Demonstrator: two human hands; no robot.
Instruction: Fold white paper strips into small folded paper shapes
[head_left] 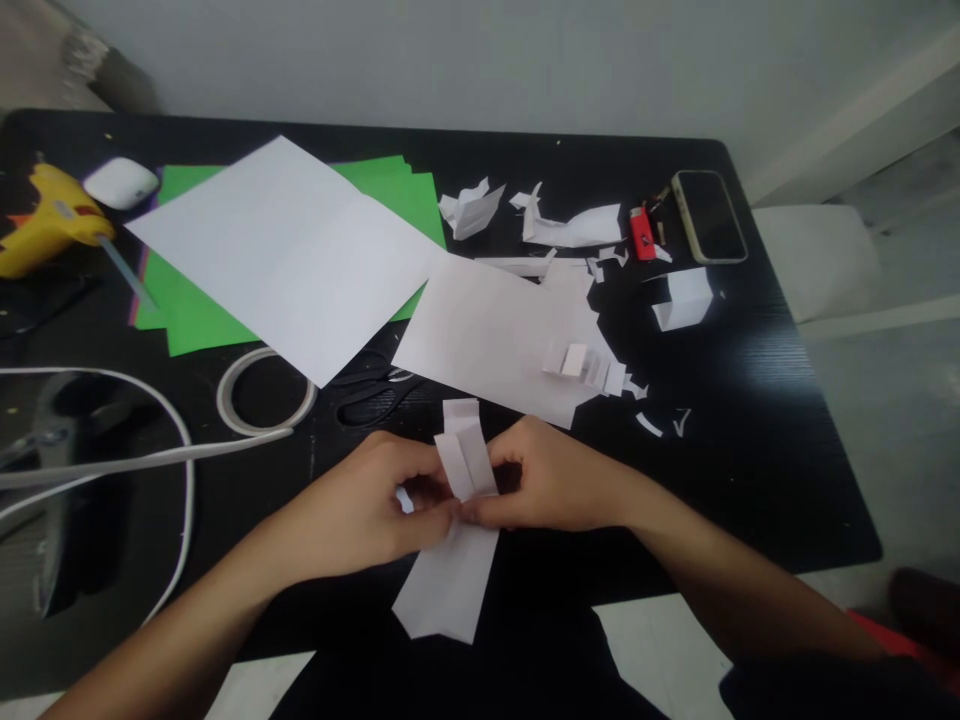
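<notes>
A folded piece of white paper [456,585] is pinched between my two hands near the table's front edge. Its narrower pleated end points away from me, and a wider flap hangs toward me. My left hand [379,495] grips it from the left, thumb on top and fingers partly behind. From the right, my right hand [536,475] holds the same spot, the two thumb tips almost meeting at the paper's middle. Just beyond my hands lie black scissors [375,400] and a cut white sheet [480,330] with small folded paper bits [576,360] on it.
A large white sheet [292,250] covers green paper [206,335] at the back left. Further left are a yellow glue gun [56,220], a tape roll [225,400], a white cable [187,500] and a black stapler-like tool [82,490]. Paper scraps [574,228], a red lighter [642,234] and a phone [709,217] lie right.
</notes>
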